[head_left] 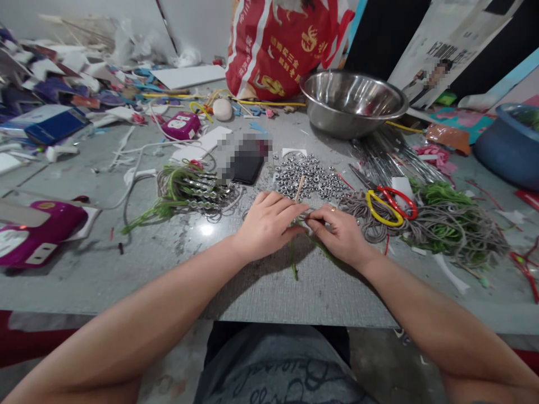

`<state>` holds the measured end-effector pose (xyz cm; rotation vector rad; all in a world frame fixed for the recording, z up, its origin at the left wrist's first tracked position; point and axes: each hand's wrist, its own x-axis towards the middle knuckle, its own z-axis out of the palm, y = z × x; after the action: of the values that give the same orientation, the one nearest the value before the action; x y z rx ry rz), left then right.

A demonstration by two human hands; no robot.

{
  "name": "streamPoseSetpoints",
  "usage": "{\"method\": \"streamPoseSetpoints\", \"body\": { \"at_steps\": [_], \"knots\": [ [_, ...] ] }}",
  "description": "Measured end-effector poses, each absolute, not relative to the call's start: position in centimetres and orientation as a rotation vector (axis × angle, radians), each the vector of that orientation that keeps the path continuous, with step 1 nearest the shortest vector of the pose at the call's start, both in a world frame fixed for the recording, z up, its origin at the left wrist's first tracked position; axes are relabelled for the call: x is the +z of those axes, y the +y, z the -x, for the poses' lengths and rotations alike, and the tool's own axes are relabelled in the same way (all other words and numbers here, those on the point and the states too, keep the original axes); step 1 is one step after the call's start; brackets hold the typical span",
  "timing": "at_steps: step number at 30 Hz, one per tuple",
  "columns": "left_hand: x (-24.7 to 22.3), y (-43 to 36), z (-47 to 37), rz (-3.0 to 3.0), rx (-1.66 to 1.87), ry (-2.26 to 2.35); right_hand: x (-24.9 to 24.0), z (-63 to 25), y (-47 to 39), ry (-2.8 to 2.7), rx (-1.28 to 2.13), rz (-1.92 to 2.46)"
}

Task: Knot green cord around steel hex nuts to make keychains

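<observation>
My left hand (pixel 272 224) and my right hand (pixel 339 229) meet near the table's front edge, fingers pinched together on a thin cord. A green end of the cord (pixel 294 264) hangs below my left fingers, and more green runs under my right hand. A thin wooden stick (pixel 300 188) rises behind my left fingers; whether they grip it I cannot tell. Just beyond the hands lies a spread of silver ring-shaped beads (pixel 309 174). Scissors (pixel 385 205) with yellow and red handles rest right of my right hand, on grey cords. My fingers hide the cord's middle.
Left lies a bundle of green cords with silver beads (pixel 189 191); right, a pile of grey and green cords (pixel 455 224). A dark phone (pixel 248 165), metal bowl (pixel 353 106), red bag (pixel 273 50), blue tub (pixel 511 148) and purple power strip (pixel 50 233) surround the work area.
</observation>
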<state>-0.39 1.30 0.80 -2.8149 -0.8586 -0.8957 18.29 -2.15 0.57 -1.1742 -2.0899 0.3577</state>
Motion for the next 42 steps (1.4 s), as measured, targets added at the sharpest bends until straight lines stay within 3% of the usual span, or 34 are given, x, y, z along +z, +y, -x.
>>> {"method": "streamPoseSetpoints", "body": {
  "at_steps": [28,42],
  "knots": [
    [0.12,1.79,-0.06,2.926,-0.894,-0.894,0.4,-18.19,-2.15,-2.218,0.255,1.096],
    [0.62,1.25,-0.33,2.999,-1.16,-1.133,0.43,-17.91,-2.03,-2.169,0.195,1.091]
  ]
}}
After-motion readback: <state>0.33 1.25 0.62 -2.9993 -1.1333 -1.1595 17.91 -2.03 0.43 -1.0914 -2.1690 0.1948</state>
